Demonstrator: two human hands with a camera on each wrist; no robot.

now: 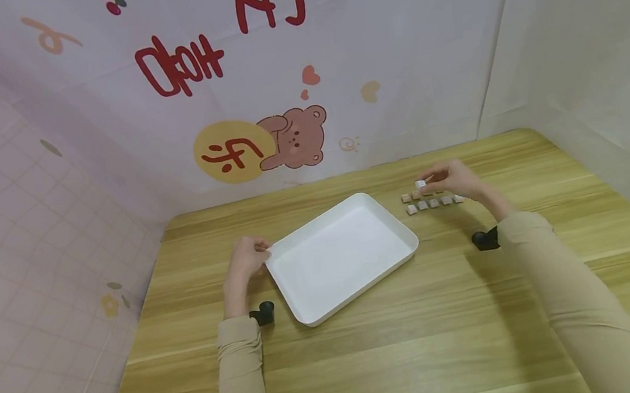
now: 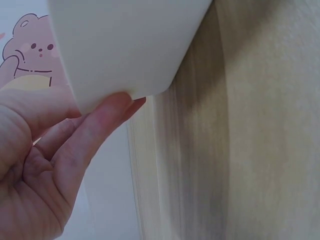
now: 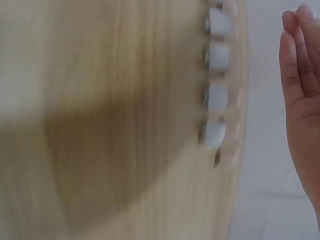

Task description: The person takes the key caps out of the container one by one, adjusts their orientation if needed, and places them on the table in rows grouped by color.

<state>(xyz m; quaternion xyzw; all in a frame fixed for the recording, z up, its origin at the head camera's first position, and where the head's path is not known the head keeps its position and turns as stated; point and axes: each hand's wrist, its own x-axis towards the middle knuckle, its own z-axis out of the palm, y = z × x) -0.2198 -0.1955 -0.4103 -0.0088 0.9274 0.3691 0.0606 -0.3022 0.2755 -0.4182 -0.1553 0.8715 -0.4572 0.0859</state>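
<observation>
My left hand [image 1: 245,257] pinches the left corner of a shallow white tray [image 1: 339,252]; the left wrist view shows thumb and fingers on the tray wall [image 2: 125,45]. At the back right, my right hand [image 1: 456,179] holds a small white keycap [image 1: 420,184] between its fingertips, raised above the table. Below that hand lie a front row of pale keycaps [image 1: 434,203] and a back row of tan keycaps [image 1: 406,198], partly hidden by the fingers. The right wrist view has the keycaps [image 3: 217,97] blurred, and the held one cannot be made out there.
A wood-grain table [image 1: 403,355] carries everything. Behind it hangs a white printed cloth [image 1: 402,37] with a bear and red characters; more cloth closes the left and right sides. Black wrist mounts [image 1: 486,240] sit under both forearms.
</observation>
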